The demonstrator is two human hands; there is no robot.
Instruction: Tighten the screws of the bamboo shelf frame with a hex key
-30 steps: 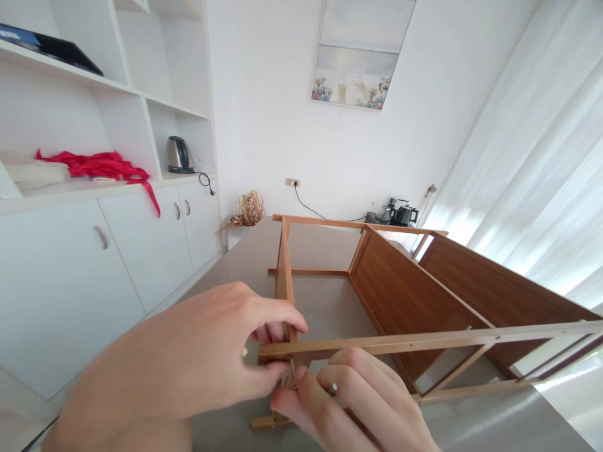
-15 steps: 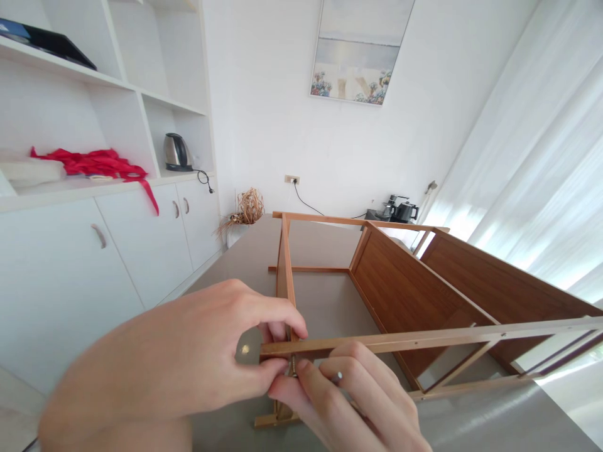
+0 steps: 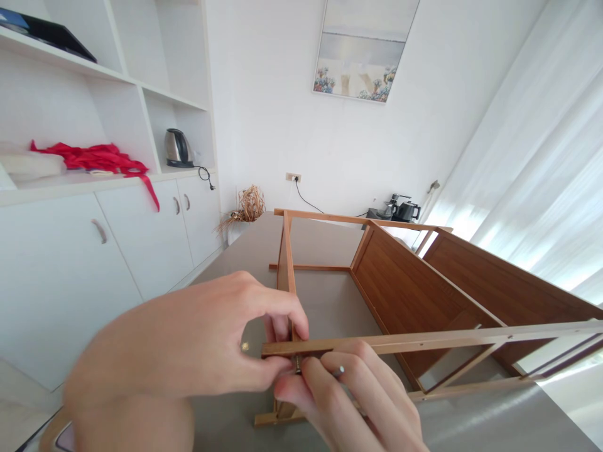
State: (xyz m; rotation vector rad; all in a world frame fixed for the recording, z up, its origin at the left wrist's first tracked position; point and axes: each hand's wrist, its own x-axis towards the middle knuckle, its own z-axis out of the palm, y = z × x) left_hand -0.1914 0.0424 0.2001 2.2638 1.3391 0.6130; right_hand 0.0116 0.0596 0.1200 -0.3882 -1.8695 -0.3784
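Screw [image 3: 298, 364] in right hand [image 3: 351, 398]; black item's [image 3: 59, 41] blue panel [image 3: 13, 21] unreadable.

A lone head-worn view from close above the hands [image 3: 207, 336], forward and down over the tabletop [image 3: 475, 414], wall [image 3: 264, 113] beyond

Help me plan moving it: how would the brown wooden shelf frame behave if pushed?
The wooden frame would likely stay stiff: brown panels join its rails. It may feel light, being mostly open, and could slide on the shiny grey tabletop.
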